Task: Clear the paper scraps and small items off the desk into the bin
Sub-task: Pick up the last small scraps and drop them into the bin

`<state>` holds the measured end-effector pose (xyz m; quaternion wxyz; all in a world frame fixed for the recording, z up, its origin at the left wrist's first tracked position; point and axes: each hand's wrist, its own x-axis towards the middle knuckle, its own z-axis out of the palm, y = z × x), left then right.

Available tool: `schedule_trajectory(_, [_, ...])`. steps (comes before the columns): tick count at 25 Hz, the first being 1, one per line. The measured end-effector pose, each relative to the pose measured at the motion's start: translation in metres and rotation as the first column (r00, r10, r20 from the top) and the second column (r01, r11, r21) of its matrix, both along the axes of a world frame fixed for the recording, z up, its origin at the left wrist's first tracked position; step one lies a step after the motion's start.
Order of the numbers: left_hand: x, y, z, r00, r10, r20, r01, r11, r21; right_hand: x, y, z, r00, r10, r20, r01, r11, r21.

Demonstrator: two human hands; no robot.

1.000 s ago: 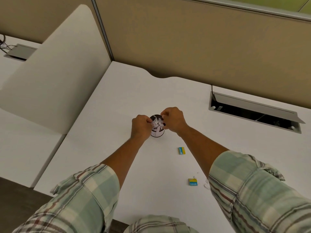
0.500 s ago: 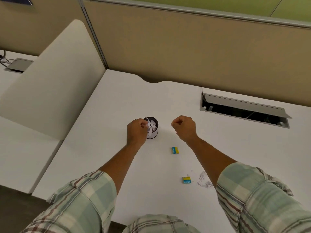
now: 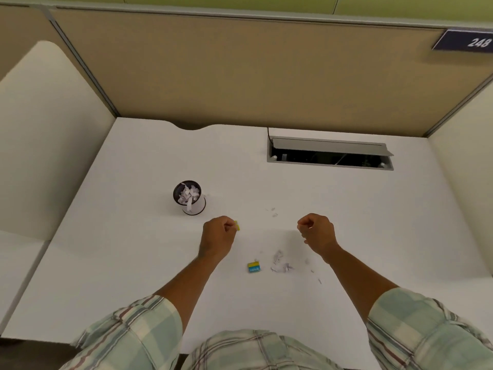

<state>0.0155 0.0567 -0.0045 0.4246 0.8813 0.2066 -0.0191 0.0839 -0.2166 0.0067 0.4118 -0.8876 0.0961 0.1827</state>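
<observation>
A small white bin (image 3: 192, 205) with a dark mesh inside stands on the white desk (image 3: 133, 263), stuffed with paper scraps; one strip hangs over its rim. My left hand (image 3: 217, 237) is below and to the right of the bin, with its fingers closed on a small yellow item (image 3: 237, 225) that peeks out at the fingertips. My right hand (image 3: 317, 232) hovers further right as a closed fist with nothing visible in it. A yellow and blue box (image 3: 254, 267) lies between my forearms. Crumpled paper scraps (image 3: 280, 263) lie beside it, and tiny scraps (image 3: 273, 212) sit further back.
An open cable tray (image 3: 329, 156) is cut into the desk at the back right. Tan partition walls (image 3: 240, 76) close the back, and white side dividers (image 3: 48, 129) stand left and right. A sign reading 248 (image 3: 464, 41) hangs at the top right.
Both hands have drawn back from the bin toward me. My left hand has come down onto the small yellow item, and my right hand has swung out to the right.
</observation>
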Motion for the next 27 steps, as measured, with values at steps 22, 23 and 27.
schedule_trajectory(22, [-0.017,-0.171,-0.043,0.83,-0.36,-0.426,0.498,0.822,0.276,-0.016,-0.068,-0.057,0.816,0.537,-0.215,-0.575,0.71,-0.407])
schedule_trajectory(23, [-0.018,-0.174,-0.044,0.832,-0.358,-0.424,0.496,0.822,0.279,-0.017,-0.064,-0.059,0.793,0.568,-0.22,-0.603,0.682,-0.413])
schedule_trajectory(27, [-0.023,-0.176,-0.05,0.847,-0.357,-0.395,0.464,0.859,0.217,-0.026,-0.06,-0.065,0.741,0.647,-0.181,-0.654,0.633,-0.414])
